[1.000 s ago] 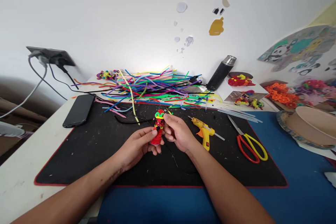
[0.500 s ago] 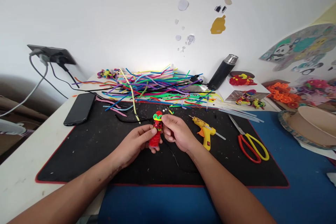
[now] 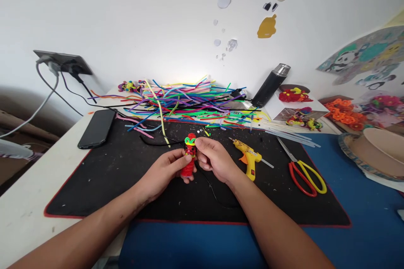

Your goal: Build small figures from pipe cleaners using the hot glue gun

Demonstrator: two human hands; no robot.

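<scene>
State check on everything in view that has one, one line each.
Red figure: gripped in left hand
Right hand: fingertips at figure's head
Glue gun: lying on mat, stick protruding
Scissors: lying, blades look closed
Phone: screen dark
Flask: capped
Pipe cleaners: loose heap
Socket panel: plugs in

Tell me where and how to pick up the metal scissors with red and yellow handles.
Probably best to grip the metal scissors by their red and yellow loop handles, coming from the near right side: they lie flat on the black mat, loops at the near end, pointed blades facing away.
</scene>
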